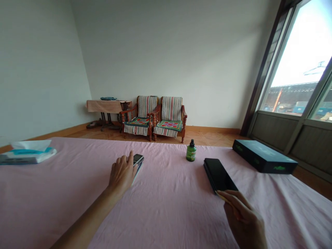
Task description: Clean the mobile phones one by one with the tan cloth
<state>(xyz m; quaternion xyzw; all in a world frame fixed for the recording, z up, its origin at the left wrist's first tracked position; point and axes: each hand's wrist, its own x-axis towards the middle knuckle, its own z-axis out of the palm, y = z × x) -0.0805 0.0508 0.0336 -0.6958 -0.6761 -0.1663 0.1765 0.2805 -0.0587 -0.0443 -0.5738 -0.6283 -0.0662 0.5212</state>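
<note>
Left of the middle of the pink cloth, my left hand bends over a small dark phone. Its thumb lies along the phone's near side and the index finger points forward; the other fingers are curled. Under the phone shows the pale bluish edge of another flat thing, mostly covered by the hand. My right hand is closed at the near end of a black tablet, fingertips touching its corner. A thin yellowish stick-like thing runs along the fingers. Beneath the tablet a second dark layer shows.
A green bottle with a black cap stands between the hands, farther back. To the right lies a flat black box, to the left a tissue pack. Beyond the pink cloth are two wooden armchairs and a covered table.
</note>
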